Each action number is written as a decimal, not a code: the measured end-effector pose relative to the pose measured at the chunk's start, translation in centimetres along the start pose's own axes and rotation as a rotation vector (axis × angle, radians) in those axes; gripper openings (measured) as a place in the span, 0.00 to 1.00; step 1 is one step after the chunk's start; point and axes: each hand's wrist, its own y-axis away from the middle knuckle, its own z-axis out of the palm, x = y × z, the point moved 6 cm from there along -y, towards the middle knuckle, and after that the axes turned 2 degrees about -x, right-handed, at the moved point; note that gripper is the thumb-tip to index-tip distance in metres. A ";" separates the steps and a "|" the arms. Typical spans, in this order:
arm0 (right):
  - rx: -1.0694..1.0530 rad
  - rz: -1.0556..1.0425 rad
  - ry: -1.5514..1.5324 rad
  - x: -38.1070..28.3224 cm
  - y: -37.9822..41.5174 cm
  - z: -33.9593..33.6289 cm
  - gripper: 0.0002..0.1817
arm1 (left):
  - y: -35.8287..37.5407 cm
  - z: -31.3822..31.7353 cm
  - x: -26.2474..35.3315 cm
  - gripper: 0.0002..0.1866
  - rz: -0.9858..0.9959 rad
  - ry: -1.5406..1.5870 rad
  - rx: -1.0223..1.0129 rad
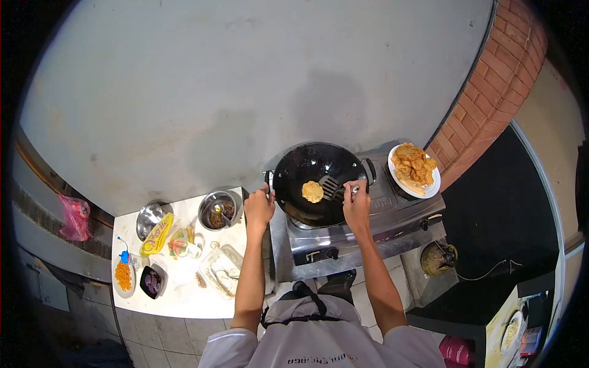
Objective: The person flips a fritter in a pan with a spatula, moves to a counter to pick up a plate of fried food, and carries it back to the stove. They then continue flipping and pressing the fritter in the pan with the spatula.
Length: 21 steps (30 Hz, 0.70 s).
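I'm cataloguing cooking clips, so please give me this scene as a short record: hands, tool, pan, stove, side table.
Left hand: left hand at the left handle of the wok; exact grip unclear
Right hand: right hand holding the spatula
Tool: black, slotted head close beside the fritter
Pan: black wok holding one golden fritter
Stove: steel stove under the wok; plate of fried pieces at its right end
Side table: white table with metal bowls, clear dish, orange shreds

Wok [291, 162] on stove [368, 243], ctr; fritter [312, 192] in wok, spatula [330, 186] just R of it; plate [434, 186] w/ fried food [412, 164] on stove's R end; table [178, 276] lower L w/ 2 bowls [146, 222] nr back edge; wall [245, 67] behind, up top
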 end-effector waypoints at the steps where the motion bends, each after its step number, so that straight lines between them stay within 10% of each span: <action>1: -0.002 0.001 -0.001 -0.2 0.1 0.1 0.06 | -0.1 0.1 -0.2 0.14 -0.015 0.002 -0.012; 21: -0.110 -0.043 -0.075 -4.8 1.2 1.4 0.06 | -0.2 0.3 -0.4 0.15 -0.013 0.009 0.015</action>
